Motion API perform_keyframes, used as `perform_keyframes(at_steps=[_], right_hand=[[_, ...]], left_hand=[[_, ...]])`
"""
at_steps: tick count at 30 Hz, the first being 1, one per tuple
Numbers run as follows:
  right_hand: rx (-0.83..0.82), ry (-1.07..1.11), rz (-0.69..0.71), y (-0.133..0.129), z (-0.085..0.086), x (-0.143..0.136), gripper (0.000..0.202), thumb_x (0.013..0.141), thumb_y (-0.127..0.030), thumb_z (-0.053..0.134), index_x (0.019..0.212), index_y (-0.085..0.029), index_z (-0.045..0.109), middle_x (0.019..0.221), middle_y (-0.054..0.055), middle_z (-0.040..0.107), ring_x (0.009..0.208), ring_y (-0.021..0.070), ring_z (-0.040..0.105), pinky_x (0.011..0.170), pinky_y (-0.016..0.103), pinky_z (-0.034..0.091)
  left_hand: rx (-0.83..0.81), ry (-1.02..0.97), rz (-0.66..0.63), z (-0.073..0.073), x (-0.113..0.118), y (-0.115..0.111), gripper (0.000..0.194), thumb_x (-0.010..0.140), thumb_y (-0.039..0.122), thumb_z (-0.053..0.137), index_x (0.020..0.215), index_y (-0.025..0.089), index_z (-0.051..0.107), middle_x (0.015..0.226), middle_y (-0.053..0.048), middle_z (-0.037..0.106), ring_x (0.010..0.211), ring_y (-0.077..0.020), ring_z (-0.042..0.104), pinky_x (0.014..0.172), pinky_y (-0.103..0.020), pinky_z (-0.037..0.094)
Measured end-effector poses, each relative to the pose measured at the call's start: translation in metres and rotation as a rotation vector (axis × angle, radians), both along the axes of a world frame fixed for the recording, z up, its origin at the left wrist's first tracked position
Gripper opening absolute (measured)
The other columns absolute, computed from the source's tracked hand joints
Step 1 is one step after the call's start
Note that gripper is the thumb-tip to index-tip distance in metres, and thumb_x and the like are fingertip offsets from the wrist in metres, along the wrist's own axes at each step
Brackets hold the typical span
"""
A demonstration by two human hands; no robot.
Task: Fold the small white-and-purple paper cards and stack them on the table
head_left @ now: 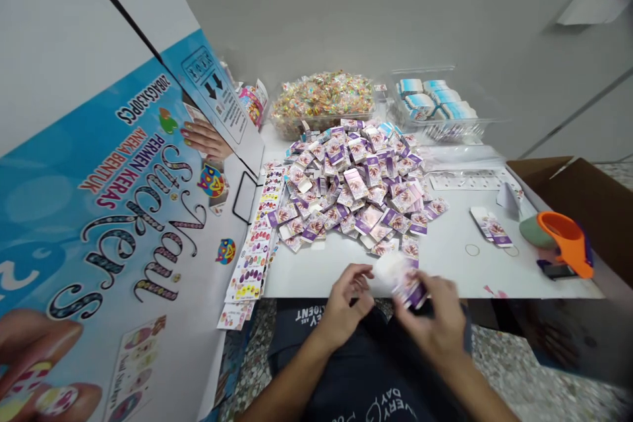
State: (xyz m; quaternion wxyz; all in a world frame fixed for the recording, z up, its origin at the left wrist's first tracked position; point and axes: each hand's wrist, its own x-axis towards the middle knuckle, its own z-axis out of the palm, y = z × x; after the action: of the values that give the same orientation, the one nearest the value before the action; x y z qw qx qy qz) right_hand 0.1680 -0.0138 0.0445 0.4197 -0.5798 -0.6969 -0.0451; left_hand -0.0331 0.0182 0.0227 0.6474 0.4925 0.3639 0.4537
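At the table's front edge, my right hand (438, 316) grips a small purple and white box (409, 287), blurred by motion, with a pale flap at its upper left. My left hand (346, 306) is just to the left of the box, its fingers curled and apart, with nothing seen between them. Beyond both hands, a large heap of similar small boxes (356, 184) covers the middle of the white table (445, 270). Strips of nail stickers (257, 244) lie in a stack along the heap's left side.
A big Nail Stickers carton (123, 211) stands at left. Behind the heap are a tub of wrapped candies (324, 99) and a tray of blue-white packets (435, 102). At right are an orange tape dispenser (561, 231), a few boxes (489, 227) and an open brown carton (593, 194).
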Motion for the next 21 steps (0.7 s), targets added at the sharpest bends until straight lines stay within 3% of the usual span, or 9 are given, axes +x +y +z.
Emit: perform_keyframes(at_steps=[2,4,7,12,14,18,21], right_hand=[[-0.021,0.102,0.189,-0.015,0.007,-0.038,0.04,0.084,-0.028,0.07,0.121,-0.015,0.058,0.089,0.007,0.068,0.074,0.0197,0.059,0.071,0.035,0.048],[-0.037,0.22,0.254,-0.022,0.01,-0.058,0.038,0.083,-0.02,0.067,0.12,-0.016,0.058,0.091,0.007,0.068,0.075,0.0192,0.06,0.07,0.034,0.05],[-0.078,0.324,0.263,-0.026,0.012,-0.068,0.037,0.083,-0.014,0.064,0.119,-0.018,0.06,0.097,0.008,0.07,0.079,0.0196,0.063,0.069,0.034,0.053],[-0.164,0.35,0.323,-0.03,0.014,-0.069,0.028,0.091,-0.011,0.06,0.116,-0.021,0.066,0.097,0.006,0.073,0.086,0.02,0.067,0.074,0.034,0.056],[-0.156,0.337,0.318,-0.031,0.011,-0.07,0.033,0.094,-0.009,0.056,0.124,-0.021,0.065,0.104,0.007,0.074,0.093,0.0212,0.068,0.079,0.035,0.056],[-0.092,0.238,0.293,-0.026,0.002,-0.064,0.046,0.094,-0.005,0.053,0.137,-0.019,0.06,0.107,0.009,0.074,0.092,0.0218,0.068,0.078,0.038,0.055],[-0.023,0.095,0.254,-0.022,-0.004,-0.059,0.054,0.092,-0.004,0.056,0.144,-0.018,0.054,0.105,0.011,0.074,0.088,0.0236,0.066,0.074,0.04,0.055]], left_hand=[[-0.011,-0.169,-0.155,0.006,0.004,-0.005,0.071,0.074,0.064,0.079,0.127,0.018,0.064,0.121,-0.014,0.061,0.107,-0.0268,0.059,0.092,-0.036,0.047],[0.002,-0.239,-0.212,0.012,0.005,-0.006,0.06,0.074,0.059,0.081,0.116,0.018,0.071,0.122,-0.015,0.062,0.112,-0.0295,0.058,0.098,-0.04,0.045],[0.011,-0.289,-0.203,0.014,0.003,-0.003,0.036,0.075,0.049,0.084,0.09,0.018,0.075,0.102,-0.012,0.069,0.108,-0.0292,0.06,0.1,-0.043,0.043],[-0.036,-0.349,-0.179,0.01,0.006,-0.002,0.044,0.07,0.055,0.086,0.066,0.017,0.065,0.078,-0.009,0.069,0.098,-0.0293,0.063,0.093,-0.043,0.046],[-0.072,-0.332,-0.168,0.011,0.01,-0.004,0.046,0.076,0.06,0.08,0.07,0.017,0.064,0.083,-0.01,0.069,0.093,-0.0264,0.063,0.088,-0.039,0.047],[-0.127,-0.227,-0.037,0.015,0.02,-0.011,0.046,0.087,0.061,0.068,0.103,0.018,0.064,0.098,-0.008,0.066,0.083,-0.0177,0.056,0.078,-0.03,0.045],[-0.206,-0.23,0.038,0.015,0.027,-0.013,0.045,0.089,0.062,0.064,0.095,0.018,0.061,0.086,-0.002,0.057,0.075,-0.0142,0.049,0.073,-0.026,0.042]])
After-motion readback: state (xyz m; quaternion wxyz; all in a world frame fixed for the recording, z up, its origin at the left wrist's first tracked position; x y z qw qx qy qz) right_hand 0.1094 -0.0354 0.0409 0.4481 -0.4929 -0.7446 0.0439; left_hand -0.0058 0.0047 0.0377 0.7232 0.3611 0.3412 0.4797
